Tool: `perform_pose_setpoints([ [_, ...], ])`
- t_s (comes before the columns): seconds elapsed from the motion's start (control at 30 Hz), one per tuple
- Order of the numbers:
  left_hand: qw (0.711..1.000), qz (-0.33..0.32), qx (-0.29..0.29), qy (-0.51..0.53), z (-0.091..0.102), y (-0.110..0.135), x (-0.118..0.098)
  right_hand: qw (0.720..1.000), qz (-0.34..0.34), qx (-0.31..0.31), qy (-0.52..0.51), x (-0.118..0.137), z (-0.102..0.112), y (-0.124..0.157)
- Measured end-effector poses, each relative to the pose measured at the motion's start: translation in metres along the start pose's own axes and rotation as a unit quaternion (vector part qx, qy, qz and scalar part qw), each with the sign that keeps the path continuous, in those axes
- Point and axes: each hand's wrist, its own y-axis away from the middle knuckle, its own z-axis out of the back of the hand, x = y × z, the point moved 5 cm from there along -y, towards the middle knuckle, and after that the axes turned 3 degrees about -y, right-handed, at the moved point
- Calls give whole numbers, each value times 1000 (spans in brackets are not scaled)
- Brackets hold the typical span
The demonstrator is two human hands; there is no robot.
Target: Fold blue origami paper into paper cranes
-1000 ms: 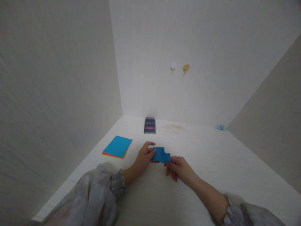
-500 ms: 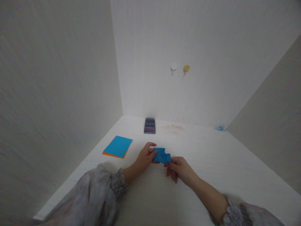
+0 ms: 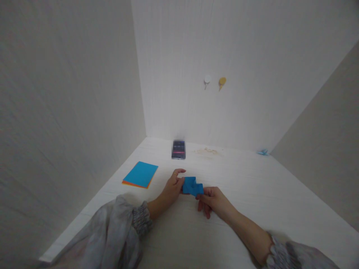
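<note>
A small folded piece of blue paper [image 3: 192, 185] is held just above the white table [image 3: 252, 194] between both hands. My left hand [image 3: 171, 187] pinches its left edge with thumb and fingers. My right hand [image 3: 214, 201] grips its lower right corner, fingers curled under. Both wrists show grey gathered sleeves.
A stack of coloured sheets [image 3: 140, 174], blue on top and orange beneath, lies to the left. A dark phone [image 3: 178, 149] leans near the back wall. A small blue paper scrap [image 3: 263, 152] sits in the far right corner. Two round hooks [image 3: 214, 81] are on the wall.
The folded blue paper and both hands have shifted very slightly; the paper's shape looks a little more compact. Nothing else moved.
</note>
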Motion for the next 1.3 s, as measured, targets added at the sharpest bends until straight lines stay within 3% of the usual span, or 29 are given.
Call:
perform_pose_setpoints([
  [0.3, 1000, -7, 3, -5, 1, 0, 0, 1000, -14, -15, -1, 0, 1, 3],
  [0.47, 996, 37, 56, 54, -8, 3, 1, 1000, -10, -19, -7, -3, 3, 2],
  [0.6, 992, 6, 115, 55, -14, 4, 4, 1000, -7, -17, -7, -4, 2, 0],
  [0.73, 991, -6, 124, 45, -14, 3, 8, 999, 32, -31, 27, -1, 1, 0],
  [0.87, 991, 4, 130, 26, -15, 2, 12, 972, 135, -139, 133, 8, 11, 4],
  [0.97, 989, 7, 146, 3, -16, 3, 13, 938, 198, -167, 230, 15, 12, 8],
  [1.13, 987, -13, 157, -40, -17, 3, 13, 905, 208, -184, 322, 18, 9, 8],
  [1.3, 987, -23, 154, -49, -18, 3, 14, 898, 206, -203, 331, 21, 6, 9],
])
